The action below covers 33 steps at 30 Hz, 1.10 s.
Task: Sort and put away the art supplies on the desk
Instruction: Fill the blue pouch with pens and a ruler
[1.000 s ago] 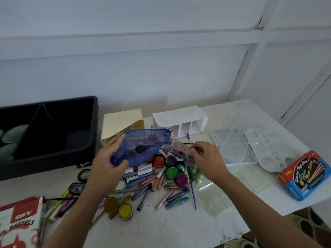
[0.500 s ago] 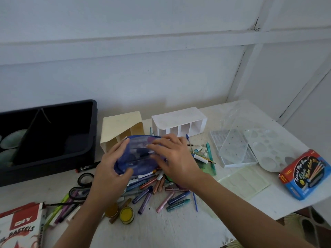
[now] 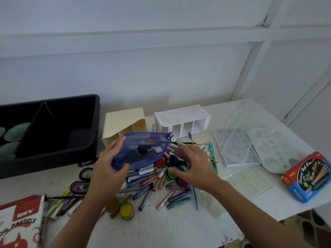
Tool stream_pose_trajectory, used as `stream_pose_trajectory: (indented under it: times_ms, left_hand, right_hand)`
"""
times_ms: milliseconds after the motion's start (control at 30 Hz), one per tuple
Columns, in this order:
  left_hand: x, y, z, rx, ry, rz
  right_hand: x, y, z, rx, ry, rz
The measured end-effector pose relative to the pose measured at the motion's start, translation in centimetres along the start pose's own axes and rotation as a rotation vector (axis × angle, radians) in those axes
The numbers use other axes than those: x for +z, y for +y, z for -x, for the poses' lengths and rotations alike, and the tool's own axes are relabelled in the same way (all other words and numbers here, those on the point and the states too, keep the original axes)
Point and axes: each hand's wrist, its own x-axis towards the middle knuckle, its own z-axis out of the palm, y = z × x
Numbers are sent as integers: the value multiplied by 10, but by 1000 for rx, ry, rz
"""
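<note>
Since the earlier frame our right hand (image 3: 195, 167) had left the blue mesh pouch (image 3: 143, 151) and dropped onto the heap of paint pots (image 3: 161, 162) on the surface (image 3: 161, 228); whether it gripped one we could not tell. Our left hand (image 3: 107, 169) pinched the pouch's lower end, raised above the heap. We judged it light, limp, best supported beneath.

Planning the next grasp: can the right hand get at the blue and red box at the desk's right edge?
Probably yes. The right hand is over the pile; the box lies uncovered on that side, with only flat pale sheets between. Whether the hand holds something now is unclear.
</note>
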Motion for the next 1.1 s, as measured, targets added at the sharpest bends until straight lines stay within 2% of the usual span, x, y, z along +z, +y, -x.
stream_pose_trajectory:
  times_ms: [67,233,433,633,833,1000,1100]
  left_hand:
    - [1,0,-1,5,-1,-8]
    - [5,2,-6,29,-9,-29]
    - [12,4,-10,24,-27,8]
    - [15,4,-17,22,-57,13]
    - [13,2,-20,28,-51,-3]
    - [12,4,-22,16,-43,14]
    - [11,3,-23,18,-41,7]
  right_hand:
    - [2,-2,1,-14,-49,99]
    - [-4,-3,-6,17,-24,199]
    - [-9,5,-20,131,-74,319]
    - [-7,17,-36,154,-39,394]
    - [-9,32,-43,172,89,375]
    - [-11,35,-53,183,1,337]
    - [-10,31,-54,222,-118,315]
